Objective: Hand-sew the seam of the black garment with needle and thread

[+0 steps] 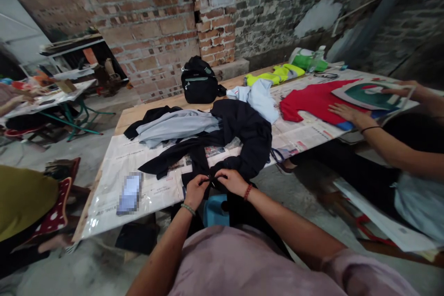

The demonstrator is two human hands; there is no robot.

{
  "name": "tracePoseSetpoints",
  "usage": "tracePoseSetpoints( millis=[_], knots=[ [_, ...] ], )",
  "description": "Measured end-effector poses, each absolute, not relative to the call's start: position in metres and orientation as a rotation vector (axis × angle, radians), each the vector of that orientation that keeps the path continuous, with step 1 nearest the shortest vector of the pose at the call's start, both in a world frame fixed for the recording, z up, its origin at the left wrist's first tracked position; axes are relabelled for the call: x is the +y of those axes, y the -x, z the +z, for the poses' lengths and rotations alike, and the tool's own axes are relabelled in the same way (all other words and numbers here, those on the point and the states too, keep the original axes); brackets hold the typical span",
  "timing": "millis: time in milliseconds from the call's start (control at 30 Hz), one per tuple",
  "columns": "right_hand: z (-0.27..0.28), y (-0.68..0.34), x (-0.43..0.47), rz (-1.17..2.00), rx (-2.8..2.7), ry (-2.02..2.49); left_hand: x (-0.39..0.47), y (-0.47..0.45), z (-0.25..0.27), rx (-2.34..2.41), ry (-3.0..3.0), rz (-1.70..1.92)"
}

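Observation:
A black garment (244, 132) lies bunched on the table in front of me, with long strips trailing to the left. At the table's near edge my left hand (195, 190) is closed, its thumb and fingers pinching a bit of the black cloth. Close by on the right, my right hand (233, 181) pinches the same cloth, fingertips almost meeting those of the left. Any small detail between the fingertips is too small to make out. A grey garment (178, 125) rests on the black fabric farther back.
A phone (130, 193) lies at the left of the newspaper-covered table (104, 180). Behind stand a black bag (198, 81), a light blue garment (258, 97) and a yellow vest (277, 75). On the right, a co-worker's hand (347, 113) touches a red garment (315, 99) beside a green-and-white board (367, 94).

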State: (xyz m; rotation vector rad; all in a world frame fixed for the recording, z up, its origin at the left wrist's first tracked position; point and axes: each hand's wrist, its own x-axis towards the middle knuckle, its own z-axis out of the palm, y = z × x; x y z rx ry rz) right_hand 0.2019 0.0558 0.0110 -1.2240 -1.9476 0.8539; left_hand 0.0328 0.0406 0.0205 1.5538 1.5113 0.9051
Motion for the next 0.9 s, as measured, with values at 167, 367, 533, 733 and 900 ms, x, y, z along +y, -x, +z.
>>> tracePoseSetpoints(
  millis=[167, 367, 533, 733, 900],
  knots=[
    [0.005, -0.203, 0.080, 1.023, -1.847, 1.201, 0.048, -0.037, 0.021, 1.425, -1.207, 0.839],
    [-0.003, -0.207, 0.083, 0.922, -1.789, 1.233, 0.056, -0.035, 0.019, 1.305, -0.885, 0.852],
    [0.011, -0.214, 0.058, 0.387, -1.849, 1.215, 0.055, -0.034, 0.016, 1.307, -0.782, 0.868],
    [0.009, -0.199, 0.020, 0.479, -1.881, 1.211, 0.054, -0.035, 0.014, 1.301, -0.812, 0.887],
    [-0.008, -0.185, 0.023, 0.621, -1.824, 1.246, 0.053, -0.035, 0.011, 1.261, -0.909, 0.865]
  ],
)
